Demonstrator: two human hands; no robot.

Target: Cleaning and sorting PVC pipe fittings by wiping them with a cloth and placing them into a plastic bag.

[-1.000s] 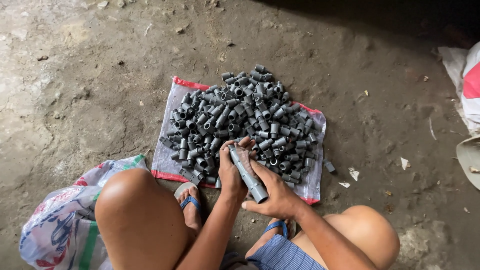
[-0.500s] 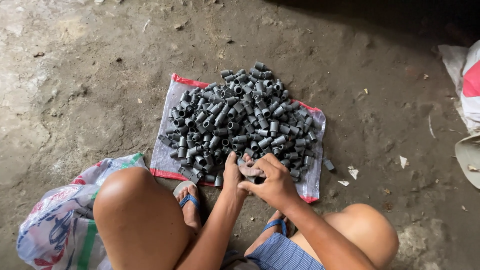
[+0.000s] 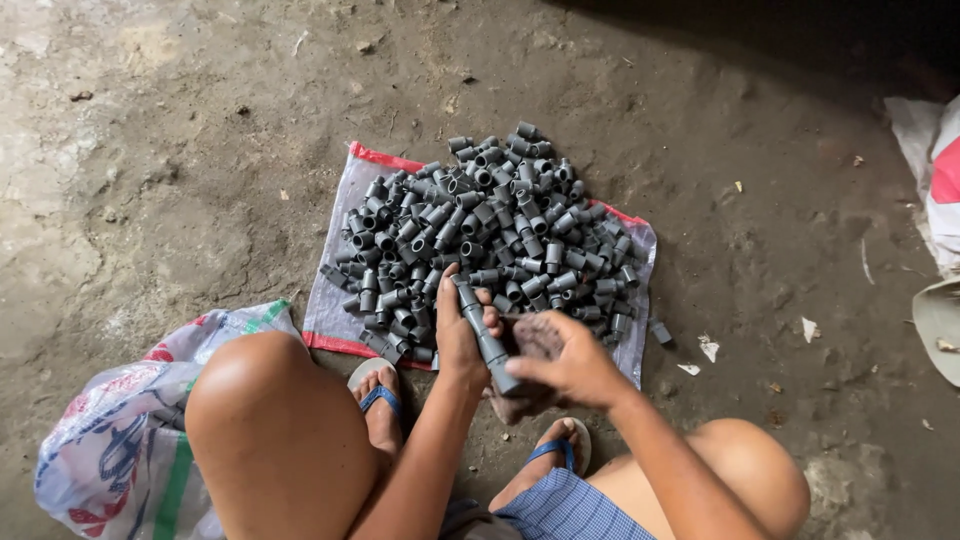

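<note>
A bare dirt floor (image 3: 200,150) fills most of the view, rough and mottled, with small stones and a few pale scraps of paper (image 3: 708,348) scattered on its right part. At lower left lies a crumpled woven sack (image 3: 110,440), white with red, blue and green print, partly under the person's knee (image 3: 270,400). Blue-strapped sandals (image 3: 378,392) are on both feet, blue checked cloth (image 3: 570,510) shows at the bottom edge, and a white and red bag (image 3: 935,180) lies at the right edge.
</note>
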